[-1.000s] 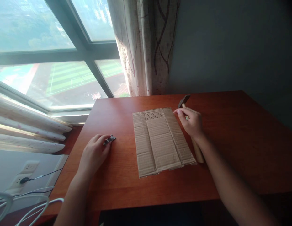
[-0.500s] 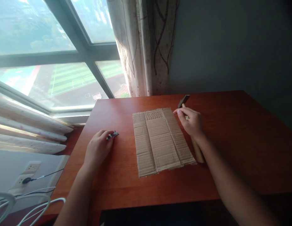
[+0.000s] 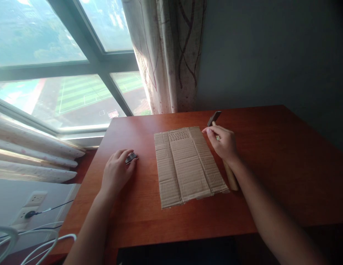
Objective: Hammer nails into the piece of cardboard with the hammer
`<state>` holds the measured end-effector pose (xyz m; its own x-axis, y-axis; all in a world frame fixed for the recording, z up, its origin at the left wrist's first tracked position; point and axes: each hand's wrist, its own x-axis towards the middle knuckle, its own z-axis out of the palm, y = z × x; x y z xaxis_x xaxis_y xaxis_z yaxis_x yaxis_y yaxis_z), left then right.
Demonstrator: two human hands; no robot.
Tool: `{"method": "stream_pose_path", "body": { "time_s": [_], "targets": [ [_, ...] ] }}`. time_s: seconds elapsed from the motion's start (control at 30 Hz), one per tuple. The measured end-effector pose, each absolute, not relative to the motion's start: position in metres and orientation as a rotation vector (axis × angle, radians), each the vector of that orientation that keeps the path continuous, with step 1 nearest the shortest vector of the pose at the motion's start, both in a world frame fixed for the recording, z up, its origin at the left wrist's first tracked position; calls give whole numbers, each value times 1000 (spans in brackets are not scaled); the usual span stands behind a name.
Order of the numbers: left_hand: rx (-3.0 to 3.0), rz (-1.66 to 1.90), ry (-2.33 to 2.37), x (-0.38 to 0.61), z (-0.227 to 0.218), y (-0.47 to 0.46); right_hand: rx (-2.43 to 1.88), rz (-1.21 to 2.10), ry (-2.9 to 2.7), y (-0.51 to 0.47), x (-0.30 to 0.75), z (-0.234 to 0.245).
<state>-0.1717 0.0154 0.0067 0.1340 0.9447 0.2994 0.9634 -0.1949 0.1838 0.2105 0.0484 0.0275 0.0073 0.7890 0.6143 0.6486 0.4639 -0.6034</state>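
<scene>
Left hand, center-left: thumb and fingers flank the nails, probably keeping 'em bunched. Right hand covers the hammer, center-right. Can't tell if either's clamped.

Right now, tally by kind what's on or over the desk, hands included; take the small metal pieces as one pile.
Hands: 2, the left hand and the right hand
Hammer: 1
Cardboard sheet: 1
Pile of small metal pieces: 1, the pieces too small to count
Total: 5
</scene>
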Motion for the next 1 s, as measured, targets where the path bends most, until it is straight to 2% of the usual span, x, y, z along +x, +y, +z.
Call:
{"method": "stream_pose_path", "body": {
  "time_s": [0.27,0.4,0.5,0.57,0.67,0.83,0.9,1.0],
  "targets": [
    [-2298,-525,-1988,-168,3,20,-1274,174,-1656,48,212,26],
    [-2256,-672,-2000,-167,7,14,-1521,10,-1543,53,223,22],
    [-2250,-959,-2121,-154,18,8,-1656,-89,-1501,56,230,21],
    [-2281,-1230,-2295,-138,26,4,-1609,-24,-1532,56,228,23],
    [-2493,-1590,-2531,-107,37,-2,-1427,275,-1619,49,216,28],
    [-2646,-2202,-2560,-68,42,-7,-1270,645,-1820,35,193,32],
    [-2650,-2354,-2588,-63,41,-7,-1265,704,-1877,32,187,29],
    [-2696,-2391,-2641,-61,39,-6,-1287,732,-1884,30,182,26]
  ]
}}
